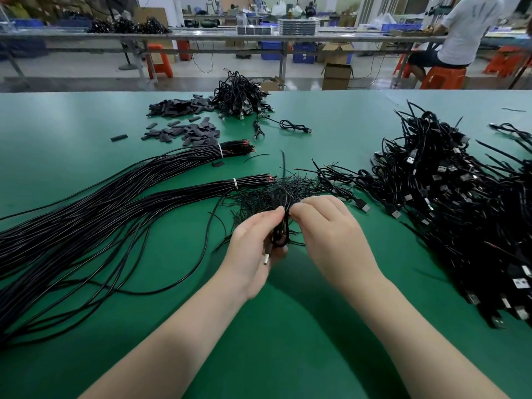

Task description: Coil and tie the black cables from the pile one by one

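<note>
- While both forearms reach in over the near edge of the green desk point(316, 326), the left hand point(253, 249) grips a coiled black cable point(280, 220) above the desk's middle, fingers curled round the lower part of the bundle.
- The cable's silver-tipped plug point(267, 258) pokes out below the left palm.
- The right hand point(328, 226) meets the coil from the other side, its thumb and fingertips pinching at the coil's waist; whether a tie is between them cannot be told.
- Just behind the hands lies a loose scatter of thin black ties point(259, 194).
- Along the right edge sprawls a big pile of black cables point(460, 203), their plugs showing pale among the wires.
- Toward the left edge, two long bundles of straight black wire point(115, 208) fan across the desk, each bound near its far end by a white band point(235, 183).
- Beyond those bundles, small black sleeves point(184, 131) lie strewn toward the far edge.
- At the far edge, near its middle, sits a heap of coiled cables point(239, 96), with a single coiled cable point(293, 126) lying just in front of it.
- Past the desk, a person in a white shirt point(466, 27) sits on an orange stool point(443, 77) at a long workbench point(201, 36), back turned.
</note>
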### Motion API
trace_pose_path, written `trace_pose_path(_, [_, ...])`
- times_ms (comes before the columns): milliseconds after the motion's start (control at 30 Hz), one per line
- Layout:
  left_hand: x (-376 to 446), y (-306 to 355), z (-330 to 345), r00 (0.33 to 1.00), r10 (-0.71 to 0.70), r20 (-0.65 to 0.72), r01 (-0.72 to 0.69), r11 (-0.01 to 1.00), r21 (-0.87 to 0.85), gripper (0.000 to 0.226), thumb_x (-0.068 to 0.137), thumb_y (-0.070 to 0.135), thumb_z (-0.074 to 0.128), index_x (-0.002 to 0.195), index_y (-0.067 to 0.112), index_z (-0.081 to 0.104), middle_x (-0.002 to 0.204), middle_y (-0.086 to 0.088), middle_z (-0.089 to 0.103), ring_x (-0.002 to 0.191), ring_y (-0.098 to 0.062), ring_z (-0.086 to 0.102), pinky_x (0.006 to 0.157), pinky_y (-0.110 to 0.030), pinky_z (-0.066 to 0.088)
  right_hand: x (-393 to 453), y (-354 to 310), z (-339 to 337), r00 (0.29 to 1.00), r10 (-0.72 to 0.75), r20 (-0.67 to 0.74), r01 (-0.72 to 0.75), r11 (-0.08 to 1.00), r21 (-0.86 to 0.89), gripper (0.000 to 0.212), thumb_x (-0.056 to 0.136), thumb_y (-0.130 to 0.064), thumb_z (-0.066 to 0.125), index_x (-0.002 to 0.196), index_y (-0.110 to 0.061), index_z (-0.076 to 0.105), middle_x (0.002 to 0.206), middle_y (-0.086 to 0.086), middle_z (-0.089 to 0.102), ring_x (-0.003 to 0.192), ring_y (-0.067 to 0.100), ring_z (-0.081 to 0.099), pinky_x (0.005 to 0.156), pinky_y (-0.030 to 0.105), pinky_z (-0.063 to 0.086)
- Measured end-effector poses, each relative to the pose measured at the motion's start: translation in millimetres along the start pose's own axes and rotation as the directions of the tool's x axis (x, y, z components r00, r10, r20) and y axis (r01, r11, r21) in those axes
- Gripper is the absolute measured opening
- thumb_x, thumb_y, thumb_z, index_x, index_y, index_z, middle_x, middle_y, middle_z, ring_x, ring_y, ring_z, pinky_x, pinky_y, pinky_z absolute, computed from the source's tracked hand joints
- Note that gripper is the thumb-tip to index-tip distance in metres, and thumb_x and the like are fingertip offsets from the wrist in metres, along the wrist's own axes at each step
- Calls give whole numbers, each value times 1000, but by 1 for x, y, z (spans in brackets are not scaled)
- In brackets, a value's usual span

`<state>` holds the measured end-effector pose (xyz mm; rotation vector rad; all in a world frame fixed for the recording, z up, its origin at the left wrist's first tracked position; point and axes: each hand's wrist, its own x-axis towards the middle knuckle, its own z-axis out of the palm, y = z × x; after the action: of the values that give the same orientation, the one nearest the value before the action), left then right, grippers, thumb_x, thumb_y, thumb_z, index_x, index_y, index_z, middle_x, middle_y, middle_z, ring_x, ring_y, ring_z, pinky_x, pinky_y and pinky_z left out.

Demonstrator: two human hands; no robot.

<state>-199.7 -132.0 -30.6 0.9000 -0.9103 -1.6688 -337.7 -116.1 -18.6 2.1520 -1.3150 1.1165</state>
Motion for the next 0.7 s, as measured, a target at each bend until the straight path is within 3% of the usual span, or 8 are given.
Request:
trace_pose_path(67, [0,4,1,997,-70,33,72,996,-46,15,75,31,74,62,24,72,59,7,55,53,-6,53,49,-20,46,-1,6,0,998,-63,-8,63,998,13,16,76,11,70,88,0,70,86,11,66,79,29,59,77,31,47])
trace_pose_path(133, [1,1,0,1000,18,16,-18,999,-34,6,75,27,76,74,22,73,66,5,61,60,-8,56,57,-22,46,2,3,-3,986,162,29,-164,954,251,8,83,-2,71,87,-8,71,84,3,68,80,17,59,77,23,46])
trace_pose_path(233, [3,-5,-3,975,218,-42,-216,975,52,4,84,17,71,88,18,71,83,3,70,78,-9,61,73,-22,48,10,-9,-8,710,609,353,-692,512,509,11,82,-36,72,78,-26,73,76,-3,72,69,6,62,67,22,51])
trace_pose_path(333, [2,-7,-3,954,300,-13,-297,949,102,6,79,18,73,82,23,72,79,10,71,77,-3,65,73,-16,50,13,-11,-12,442,631,637,-835,30,549,24,76,-40,77,70,-17,73,65,0,68,61,8,60,57,22,51])
trace_pose_path(500, [1,-6,-3,949,314,25,-315,944,99,10,71,25,76,78,32,76,81,10,72,81,-3,66,76,-16,50,17,-12,-18,361,492,792,-741,-364,564,8,72,-17,76,66,-12,76,68,2,68,59,8,61,57,17,53])
trace_pose_path(567, [1,-5,-4,953,301,17,-302,949,95,9,70,26,75,77,31,76,82,8,73,82,-5,67,76,-18,51,18,-12,-16,393,543,742,-736,-298,608,13,81,-10,73,68,-12,75,68,3,69,62,11,62,62,20,55])
trace_pose_path(600, [1,-4,-3,959,284,9,-283,954,98,8,69,27,75,77,30,76,81,7,72,80,-7,66,74,-19,51,17,-13,-15,451,595,665,-747,-156,646,13,83,-8,72,71,-12,74,67,1,69,64,12,61,66,24,55])
trace_pose_path(700, [-1,0,-1,987,158,-9,-157,985,68,10,69,37,74,74,27,75,69,6,65,63,-7,58,55,-19,47,10,-13,-9,821,545,171,-555,689,466,8,83,-5,72,79,-12,72,73,-5,70,68,11,63,71,27,52])
